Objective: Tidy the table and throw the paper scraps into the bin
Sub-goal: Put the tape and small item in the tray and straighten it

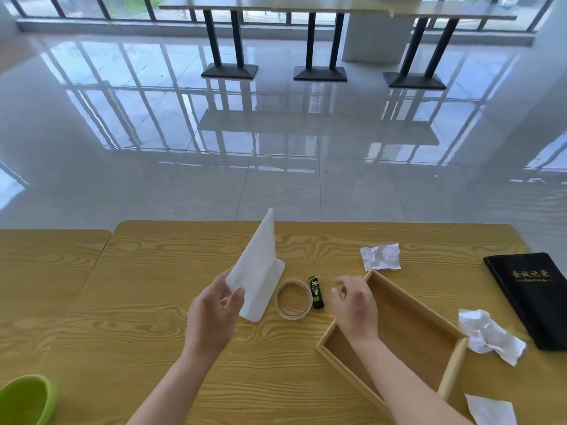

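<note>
Left hand's [214,308] thumb and fingers pinch a white sheet [259,271] by its lower corner at frame centre, right hand [356,305] hovering loosely curled and empty over the wooden tray [453,368], so I'd keep that pinch firm swinging to the green bin [24,400] at lower left, crumpled scraps [380,256] waiting right.

The single head-worn view looks forward and down, close over the wooden table [171,332].
</note>
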`<action>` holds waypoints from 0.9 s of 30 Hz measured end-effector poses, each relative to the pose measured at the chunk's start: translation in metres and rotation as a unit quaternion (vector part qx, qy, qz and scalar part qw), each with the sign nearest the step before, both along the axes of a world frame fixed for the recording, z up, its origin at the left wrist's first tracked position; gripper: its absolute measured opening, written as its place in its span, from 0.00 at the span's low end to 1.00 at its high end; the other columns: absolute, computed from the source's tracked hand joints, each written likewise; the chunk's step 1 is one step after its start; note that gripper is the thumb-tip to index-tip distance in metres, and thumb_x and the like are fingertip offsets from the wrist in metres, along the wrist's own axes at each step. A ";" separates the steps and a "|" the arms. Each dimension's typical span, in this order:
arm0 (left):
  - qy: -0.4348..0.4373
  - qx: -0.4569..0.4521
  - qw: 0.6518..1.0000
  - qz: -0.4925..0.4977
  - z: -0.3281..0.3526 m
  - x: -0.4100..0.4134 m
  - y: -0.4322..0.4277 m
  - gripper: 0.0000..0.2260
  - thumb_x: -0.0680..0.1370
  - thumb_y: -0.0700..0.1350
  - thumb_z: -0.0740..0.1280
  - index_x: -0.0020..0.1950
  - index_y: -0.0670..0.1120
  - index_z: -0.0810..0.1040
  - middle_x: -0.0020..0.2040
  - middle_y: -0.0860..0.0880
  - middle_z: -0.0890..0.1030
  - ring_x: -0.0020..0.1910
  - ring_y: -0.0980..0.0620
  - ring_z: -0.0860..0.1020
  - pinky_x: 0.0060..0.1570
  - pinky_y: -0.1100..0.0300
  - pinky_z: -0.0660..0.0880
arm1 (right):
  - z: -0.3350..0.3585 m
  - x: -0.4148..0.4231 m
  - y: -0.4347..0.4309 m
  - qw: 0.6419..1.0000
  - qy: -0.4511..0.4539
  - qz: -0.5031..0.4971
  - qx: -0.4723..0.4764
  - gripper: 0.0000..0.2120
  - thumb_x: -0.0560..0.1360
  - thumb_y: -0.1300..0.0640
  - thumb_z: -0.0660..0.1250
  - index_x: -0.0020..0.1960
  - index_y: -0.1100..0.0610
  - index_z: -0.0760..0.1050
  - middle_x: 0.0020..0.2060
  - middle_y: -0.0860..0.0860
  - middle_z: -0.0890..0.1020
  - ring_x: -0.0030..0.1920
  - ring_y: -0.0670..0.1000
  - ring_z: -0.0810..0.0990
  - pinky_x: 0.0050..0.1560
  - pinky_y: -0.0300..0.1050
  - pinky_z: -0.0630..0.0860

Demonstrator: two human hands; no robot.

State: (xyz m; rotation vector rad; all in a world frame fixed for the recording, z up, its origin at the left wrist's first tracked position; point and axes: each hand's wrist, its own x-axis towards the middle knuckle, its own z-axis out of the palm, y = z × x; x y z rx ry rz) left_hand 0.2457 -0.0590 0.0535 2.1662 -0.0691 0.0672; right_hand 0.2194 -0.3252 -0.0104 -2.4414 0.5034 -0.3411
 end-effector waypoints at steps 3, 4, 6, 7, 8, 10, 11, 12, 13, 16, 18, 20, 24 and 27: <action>0.024 -0.029 0.999 -0.027 -0.002 0.007 -0.001 0.18 0.79 0.45 0.67 0.68 0.58 0.74 0.33 0.51 0.80 0.30 0.59 0.76 0.32 0.65 0.73 | -0.005 -0.024 -0.011 0.976 0.059 -0.176 0.115 0.11 0.74 0.51 0.72 0.50 0.56 0.75 0.44 0.52 0.79 0.44 0.54 0.78 0.38 0.44 0.70; 0.031 -0.038 0.998 -0.028 -0.003 0.009 -0.002 0.18 0.80 0.44 0.66 0.69 0.56 0.74 0.30 0.51 0.76 0.28 0.58 0.72 0.30 0.66 0.71 | -0.007 -0.028 -0.009 0.962 0.120 -0.197 0.145 0.17 0.73 0.47 0.72 0.54 0.57 0.74 0.47 0.52 0.78 0.47 0.54 0.78 0.41 0.46 0.72; 0.033 -0.046 0.998 -0.030 -0.005 0.009 -0.004 0.17 0.80 0.43 0.64 0.69 0.53 0.74 0.27 0.55 0.69 0.27 0.58 0.69 0.29 0.67 0.68 | -0.010 -0.029 -0.001 0.954 0.208 -0.171 0.134 0.25 0.73 0.44 0.71 0.61 0.59 0.71 0.54 0.53 0.77 0.53 0.55 0.78 0.48 0.46 0.72; 0.030 -0.044 0.998 -0.036 -0.006 0.009 -0.004 0.17 0.80 0.42 0.64 0.69 0.53 0.75 0.26 0.57 0.68 0.26 0.58 0.68 0.29 0.66 0.68 | -0.011 -0.027 0.005 0.957 0.219 -0.153 0.115 0.23 0.74 0.46 0.71 0.62 0.59 0.71 0.55 0.54 0.77 0.54 0.55 0.77 0.50 0.47 0.72; 0.027 -0.042 0.998 -0.043 -0.006 0.008 -0.003 0.17 0.80 0.41 0.63 0.69 0.53 0.75 0.26 0.57 0.68 0.26 0.57 0.67 0.29 0.66 0.67 | -0.012 -0.024 0.010 0.960 0.215 -0.148 0.104 0.19 0.76 0.48 0.70 0.60 0.59 0.73 0.54 0.54 0.78 0.52 0.55 0.77 0.51 0.48 0.74; 0.019 -0.034 0.998 -0.053 -0.007 0.007 0.000 0.18 0.80 0.41 0.63 0.69 0.53 0.74 0.25 0.57 0.68 0.25 0.57 0.67 0.28 0.67 0.66 | -0.010 -0.021 0.020 0.958 0.205 -0.162 0.116 0.11 0.76 0.53 0.68 0.55 0.59 0.74 0.50 0.54 0.79 0.48 0.54 0.76 0.50 0.50 0.74; 0.016 -0.030 0.998 -0.056 -0.007 0.006 0.002 0.18 0.80 0.41 0.63 0.69 0.53 0.74 0.25 0.57 0.68 0.25 0.57 0.67 0.27 0.67 0.66 | -0.009 -0.021 0.026 0.957 0.204 -0.166 0.123 0.08 0.76 0.55 0.67 0.52 0.58 0.74 0.48 0.53 0.79 0.46 0.53 0.76 0.48 0.49 0.73; 0.012 -0.026 0.998 -0.059 -0.008 0.005 0.004 0.18 0.80 0.41 0.63 0.69 0.54 0.74 0.25 0.57 0.68 0.25 0.57 0.66 0.27 0.67 0.65 | -0.009 -0.022 0.032 0.958 0.205 -0.160 0.122 0.06 0.76 0.55 0.67 0.50 0.57 0.74 0.47 0.53 0.79 0.45 0.53 0.76 0.46 0.48 0.73; 0.008 -0.023 0.998 -0.061 -0.008 0.003 0.006 0.18 0.80 0.41 0.63 0.69 0.55 0.73 0.25 0.57 0.68 0.25 0.57 0.66 0.27 0.67 0.65 | -0.008 -0.023 0.038 0.960 0.209 -0.145 0.117 0.04 0.76 0.56 0.67 0.48 0.56 0.73 0.46 0.52 0.79 0.44 0.52 0.76 0.45 0.47 0.73; -0.001 -0.025 0.998 -0.061 -0.008 -0.002 0.015 0.19 0.80 0.41 0.64 0.69 0.57 0.74 0.26 0.56 0.68 0.25 0.57 0.67 0.28 0.66 0.66 | -0.009 -0.027 0.060 0.967 0.217 -0.087 0.104 0.03 0.76 0.56 0.66 0.44 0.54 0.73 0.42 0.49 0.78 0.41 0.50 0.77 0.41 0.45 0.73; -0.001 -0.025 0.999 -0.047 -0.007 -0.003 0.020 0.18 0.80 0.41 0.64 0.68 0.55 0.75 0.26 0.57 0.68 0.25 0.57 0.67 0.28 0.66 0.66 | -0.007 -0.027 0.071 0.969 0.216 -0.062 0.099 0.04 0.75 0.57 0.66 0.43 0.54 0.72 0.40 0.49 0.78 0.40 0.49 0.76 0.39 0.44 0.70; -0.001 -0.025 0.999 -0.032 -0.006 -0.004 0.025 0.17 0.80 0.40 0.64 0.67 0.53 0.76 0.26 0.57 0.69 0.25 0.57 0.67 0.28 0.66 0.67 | -0.005 -0.024 0.078 0.971 0.216 -0.043 0.093 0.04 0.75 0.57 0.66 0.42 0.54 0.72 0.40 0.49 0.78 0.40 0.49 0.76 0.38 0.44 0.69; -0.014 -0.024 0.999 -0.029 -0.003 -0.008 0.036 0.17 0.79 0.38 0.65 0.65 0.55 0.77 0.27 0.59 0.71 0.26 0.57 0.68 0.29 0.68 0.67 | -0.003 -0.018 0.095 0.971 0.225 0.002 0.078 0.03 0.75 0.57 0.66 0.43 0.55 0.73 0.41 0.49 0.78 0.40 0.48 0.76 0.38 0.42 0.70; -0.016 -0.022 1.000 -0.010 -0.003 -0.011 0.049 0.15 0.80 0.38 0.64 0.63 0.53 0.78 0.27 0.58 0.70 0.26 0.57 0.67 0.27 0.69 0.65 | -0.005 -0.014 0.108 0.970 0.230 0.031 0.076 0.02 0.75 0.57 0.66 0.44 0.56 0.74 0.42 0.49 0.78 0.41 0.49 0.77 0.40 0.43 0.74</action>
